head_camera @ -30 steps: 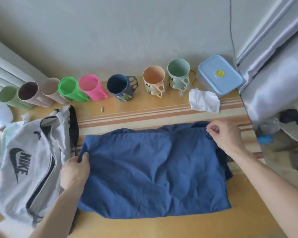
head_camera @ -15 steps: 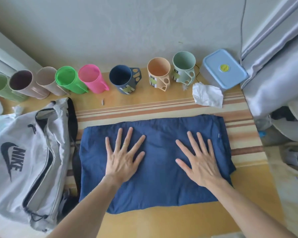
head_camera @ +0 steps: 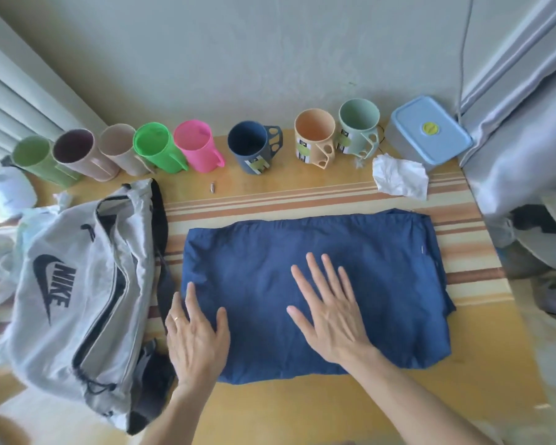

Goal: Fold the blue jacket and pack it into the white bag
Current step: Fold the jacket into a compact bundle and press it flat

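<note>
The blue jacket (head_camera: 382,277) lies folded into a flat rectangle in the middle of the table. My right hand (head_camera: 329,311) rests flat on its centre, fingers spread. My left hand (head_camera: 196,335) lies flat over the jacket's near left corner, partly off the cloth. Left of the jacket sits the white bag (head_camera: 68,303) with a black logo, a black strap and its zipper open. Neither hand grips anything.
Several coloured cups (head_camera: 156,150) and mugs (head_camera: 252,144) line the back of the yellow table (head_camera: 302,409). A light blue lidded box (head_camera: 429,133) and a crumpled tissue (head_camera: 400,179) sit at the back right. Grey curtain (head_camera: 527,123) hangs at the right; white plastic bags lie at far left.
Both hands slid left across the jacket: the left from its middle to the near left corner, the right from the right half to the centre. Earlier they held its two sides.
</note>
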Demonstrator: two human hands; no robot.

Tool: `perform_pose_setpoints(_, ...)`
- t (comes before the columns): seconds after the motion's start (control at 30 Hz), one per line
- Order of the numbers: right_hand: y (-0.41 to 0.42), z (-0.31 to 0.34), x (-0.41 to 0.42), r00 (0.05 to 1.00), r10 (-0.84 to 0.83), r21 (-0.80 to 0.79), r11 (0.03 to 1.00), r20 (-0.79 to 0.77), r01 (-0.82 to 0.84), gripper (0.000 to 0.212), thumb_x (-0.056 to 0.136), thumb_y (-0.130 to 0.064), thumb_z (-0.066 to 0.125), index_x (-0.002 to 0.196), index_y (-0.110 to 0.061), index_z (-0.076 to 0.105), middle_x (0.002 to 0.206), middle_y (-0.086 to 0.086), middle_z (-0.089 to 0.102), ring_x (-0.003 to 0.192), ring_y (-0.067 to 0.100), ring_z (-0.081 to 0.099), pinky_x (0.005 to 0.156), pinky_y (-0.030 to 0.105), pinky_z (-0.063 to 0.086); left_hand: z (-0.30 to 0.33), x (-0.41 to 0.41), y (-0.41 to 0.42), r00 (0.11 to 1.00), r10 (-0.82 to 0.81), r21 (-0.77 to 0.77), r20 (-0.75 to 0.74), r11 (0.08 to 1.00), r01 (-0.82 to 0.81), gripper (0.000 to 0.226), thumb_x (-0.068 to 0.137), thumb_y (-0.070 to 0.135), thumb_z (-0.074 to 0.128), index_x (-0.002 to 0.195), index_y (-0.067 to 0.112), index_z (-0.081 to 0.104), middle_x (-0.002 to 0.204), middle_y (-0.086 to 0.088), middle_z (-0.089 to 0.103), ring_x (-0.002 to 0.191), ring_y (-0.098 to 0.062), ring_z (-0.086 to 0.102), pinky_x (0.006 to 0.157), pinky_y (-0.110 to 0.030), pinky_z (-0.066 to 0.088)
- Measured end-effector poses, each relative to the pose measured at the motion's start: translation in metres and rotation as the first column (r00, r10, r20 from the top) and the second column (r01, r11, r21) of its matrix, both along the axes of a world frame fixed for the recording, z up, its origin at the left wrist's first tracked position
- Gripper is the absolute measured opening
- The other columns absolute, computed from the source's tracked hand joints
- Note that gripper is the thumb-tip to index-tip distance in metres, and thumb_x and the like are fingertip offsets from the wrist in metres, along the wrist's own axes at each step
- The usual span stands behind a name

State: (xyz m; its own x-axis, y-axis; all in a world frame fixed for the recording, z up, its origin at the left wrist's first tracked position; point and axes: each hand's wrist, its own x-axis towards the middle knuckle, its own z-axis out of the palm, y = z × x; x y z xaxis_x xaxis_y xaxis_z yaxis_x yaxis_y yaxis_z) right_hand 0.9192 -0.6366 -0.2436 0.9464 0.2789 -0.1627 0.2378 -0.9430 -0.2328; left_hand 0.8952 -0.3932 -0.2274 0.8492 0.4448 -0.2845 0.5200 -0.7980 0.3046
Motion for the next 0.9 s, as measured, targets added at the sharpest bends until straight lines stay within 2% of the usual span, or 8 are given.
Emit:
perform_pose_setpoints(0.2, 0.001, -0.021, -0.003, 0.993, -0.007, -0.045, 0.999, -0.114, 0.002, 0.073, 0.102, -0.06, 0.023, 0.163, -0.022, 0.01, 0.171, 0.004, -0.007, 0.158, 0.027, -0.007, 0.126, 0.052, 0.017, 0.018, 0.017, 0.011, 0.967, 0.191, -0.243, -0.171, 0.943, -0.229, 0.08, 0.086, 0.033, 0.073, 0.151, 0.014, 0.03, 0.137, -0.015, 0.055, 0.122, -0.042, 0.055, 0.093, -0.048, 0.043)
perform_pose_setpoints(0.33, 0.009, 0.022, -0.019, 0.972, -0.151, 0.341, 0.917, -0.182, 0.207, 0.066, 0.104, -0.056, 0.03, 0.161, -0.024, 0.02, 0.172, -0.006, 0.004, 0.158, 0.012, -0.003, 0.127, 0.035, 0.012, 0.047, 0.031, 0.023, 0.818, 0.403, -0.556, -0.411, 0.6, -0.575, 0.052, 0.069, 0.016, 0.083, 0.117, 0.006, 0.066, 0.108, -0.013, 0.075, 0.092, -0.033, 0.07, 0.076, -0.041, 0.054)
perform_pose_setpoints(0.47, -0.012, 0.079, -0.031, 0.809, -0.251, 0.678, 0.447, -0.531, 0.583, 0.051, 0.101, -0.054, 0.047, 0.151, -0.044, 0.038, 0.156, -0.027, 0.039, 0.143, -0.01, 0.033, 0.122, 0.031, 0.031, 0.111, 0.039, -0.008, 0.932, 0.248, -0.739, -0.263, 0.569, -0.36, 0.035, 0.078, 0.007, 0.08, 0.107, 0.025, 0.072, 0.098, -0.001, 0.081, 0.091, -0.026, 0.076, 0.076, -0.04, 0.058)
perform_pose_setpoints(0.57, -0.046, 0.11, -0.029, 0.689, -0.258, 0.686, 0.117, -0.678, 0.719, 0.045, 0.098, -0.056, 0.053, 0.141, -0.044, 0.051, 0.14, -0.016, 0.061, 0.128, -0.001, 0.058, 0.113, 0.037, 0.046, 0.148, 0.05, -0.073, 0.996, 0.05, -0.82, -0.072, 0.566, -0.087, 0.043, 0.079, 0.013, 0.081, 0.114, 0.036, 0.07, 0.102, 0.007, 0.08, 0.093, -0.015, 0.076, 0.085, -0.041, 0.059)
perform_pose_setpoints(0.67, -0.092, 0.128, -0.024, 0.61, -0.281, 0.656, -0.109, -0.741, 0.747, 0.068, 0.076, -0.078, 0.06, 0.133, -0.04, 0.062, 0.128, -0.004, 0.072, 0.114, 0.016, 0.071, 0.101, 0.043, 0.052, 0.148, 0.051, -0.16, 0.969, -0.236, -0.834, 0.077, 0.517, 0.192, 0.054, 0.078, 0.031, 0.077, 0.127, 0.047, 0.062, 0.112, 0.01, 0.07, 0.09, -0.006, 0.069, 0.084, -0.028, 0.056)
perform_pose_setpoints(0.73, -0.126, 0.127, -0.024, 0.538, -0.308, 0.607, -0.204, -0.784, 0.768, 0.082, 0.058, -0.085, 0.067, 0.124, -0.036, 0.071, 0.12, 0.001, 0.076, 0.109, 0.021, 0.074, 0.096, 0.043, 0.052, 0.139, 0.045, -0.213, 0.903, -0.419, -0.876, 0.095, 0.397, 0.276, 0.054, 0.085, 0.037, 0.075, 0.135, 0.046, 0.057, 0.116, 0.011, 0.067, 0.091, -0.003, 0.065, 0.086, -0.022, 0.053)
perform_pose_setpoints(0.8, -0.159, 0.119, -0.027, 0.452, -0.349, 0.541, -0.22, -0.821, 0.812, 0.081, 0.062, -0.084, 0.063, 0.125, -0.033, 0.07, 0.121, 0.0, 0.076, 0.11, 0.023, 0.072, 0.093, 0.041, 0.051, 0.131, 0.034, -0.248, 0.827, -0.561, -0.93, 0.037, 0.284, 0.234, 0.047, 0.095, 0.035, 0.067, 0.141, 0.04, 0.055, 0.13, 0.014, 0.065, 0.11, -0.001, 0.064, 0.098, -0.02, 0.049)
perform_pose_setpoints(0.9, -0.194, 0.098, -0.033, 0.348, -0.507, 0.432, -0.053, -0.788, 0.9, 0.061, 0.089, -0.065, 0.056, 0.139, -0.03, 0.056, 0.132, 0.002, 0.068, 0.112, 0.023, 0.067, 0.095, 0.041, 0.051, 0.113, 0.015, -0.253, 0.804, -0.58, -0.871, 0.132, 0.32, 0.373, 0.035, 0.102, 0.028, 0.055, 0.135, 0.035, 0.062, 0.132, 0.016, 0.065, 0.119, 0.0, 0.06, 0.107, -0.027, 0.046)
